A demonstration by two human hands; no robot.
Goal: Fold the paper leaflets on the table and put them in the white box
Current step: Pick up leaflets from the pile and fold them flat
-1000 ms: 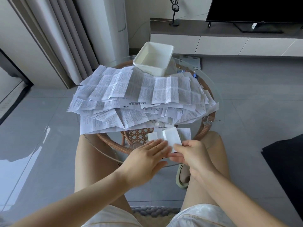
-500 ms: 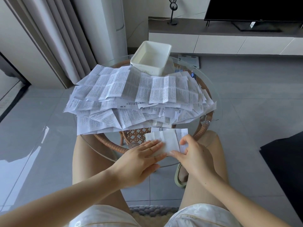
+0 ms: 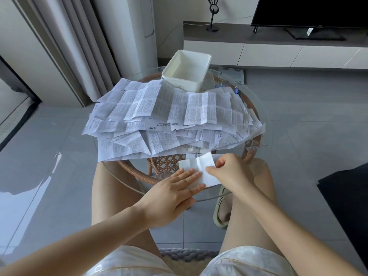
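Observation:
A partly folded white leaflet [image 3: 201, 166] lies on the near edge of the round glass table [image 3: 264, 120]. My left hand [image 3: 171, 192] rests flat on its left part, fingers spread and pressing it down. My right hand [image 3: 229, 172] pinches the leaflet's right flap between thumb and fingers and holds that flap raised over the middle. Behind it a big heap of unfolded printed leaflets [image 3: 169, 116] covers most of the table. The white box [image 3: 187, 70] stands empty at the far edge, behind the heap.
The glass top sits on a wicker base [image 3: 165, 162]. Binder clips [image 3: 236, 90] lie right of the box. My knees are under the table's near rim. A TV cabinet [image 3: 278, 48] runs along the back wall, curtains [image 3: 65, 46] hang at the left.
My right hand has moved up and left, carrying the leaflet's right flap over the middle. My left hand has slid forward and flattened on the left part. The heap and box have not moved.

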